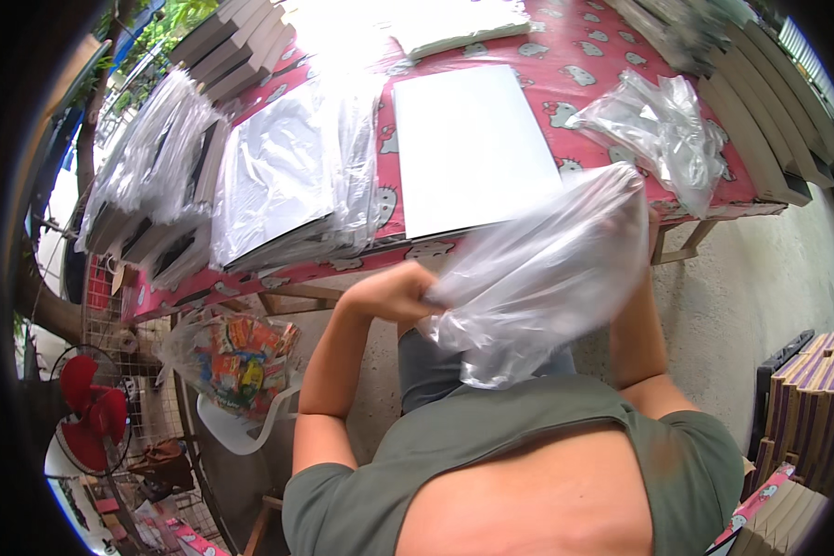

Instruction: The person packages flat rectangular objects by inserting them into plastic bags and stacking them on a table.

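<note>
A clear plastic bag (551,269) is stretched above my lap, just off the table's front edge. My left hand (397,292) is closed on its gathered left end, and loose plastic hangs below the fingers. At the bag's upper right end is my right hand (641,222), mostly veiled by the film and blurred, so its fingers cannot be made out. Beyond the bag, a flat white-faced rectangular panel (473,148) with dark edges lies on the table. To its left sits a stack of similar panels in clear plastic (283,176).
A pink patterned cloth covers the table (389,171). Crumpled clear bags (663,130) lie at its right, beside thick stacked panels (760,120). More wrapped panels (157,157) stand at left. Below are a bag of colourful packets (246,357) and a red-bladed fan (93,412).
</note>
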`<state>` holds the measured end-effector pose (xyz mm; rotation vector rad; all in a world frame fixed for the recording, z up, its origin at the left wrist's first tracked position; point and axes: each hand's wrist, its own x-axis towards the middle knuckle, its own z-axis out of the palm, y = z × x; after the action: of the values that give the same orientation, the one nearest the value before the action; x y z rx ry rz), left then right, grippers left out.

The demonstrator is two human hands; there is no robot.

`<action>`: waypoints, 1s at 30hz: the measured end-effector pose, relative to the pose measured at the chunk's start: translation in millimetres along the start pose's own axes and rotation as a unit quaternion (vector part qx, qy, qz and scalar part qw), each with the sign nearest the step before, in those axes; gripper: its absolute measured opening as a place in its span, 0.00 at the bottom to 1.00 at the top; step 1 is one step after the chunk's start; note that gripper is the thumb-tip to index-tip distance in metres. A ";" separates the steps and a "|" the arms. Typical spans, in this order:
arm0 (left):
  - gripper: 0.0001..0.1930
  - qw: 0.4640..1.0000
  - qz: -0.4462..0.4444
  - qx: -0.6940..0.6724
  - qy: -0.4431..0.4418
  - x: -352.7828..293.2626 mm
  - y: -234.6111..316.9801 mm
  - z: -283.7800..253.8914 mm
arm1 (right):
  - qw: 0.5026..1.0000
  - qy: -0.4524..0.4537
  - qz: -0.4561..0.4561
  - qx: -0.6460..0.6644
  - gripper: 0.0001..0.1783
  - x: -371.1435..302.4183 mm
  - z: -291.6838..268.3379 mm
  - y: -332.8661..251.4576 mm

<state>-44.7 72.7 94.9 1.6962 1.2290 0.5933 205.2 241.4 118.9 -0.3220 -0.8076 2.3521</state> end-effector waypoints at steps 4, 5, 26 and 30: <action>0.13 0.742 0.320 -0.567 0.157 -0.5 17.7 -5.9 | 0.686 -0.320 0.167 -0.632 0.13 16.0 -43.7 12.7; 0.13 0.652 0.372 -0.640 0.164 0.6 20.7 -2.5 | 0.793 -0.352 0.160 -0.471 0.10 2.8 -36.5 19.3; 0.10 0.721 -0.087 -0.170 0.666 60.5 -48.1 39.0 | 0.662 0.320 -0.095 -0.671 0.15 55.4 -69.9 7.9; 0.10 0.711 -0.186 0.039 0.677 70.7 -36.3 35.3 | 0.499 0.331 -0.086 -0.796 0.14 62.9 -65.1 35.1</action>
<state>-6.4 125.8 37.6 0.7897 2.5220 1.6649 166.1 289.9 44.4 -1.5827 -2.1110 0.3673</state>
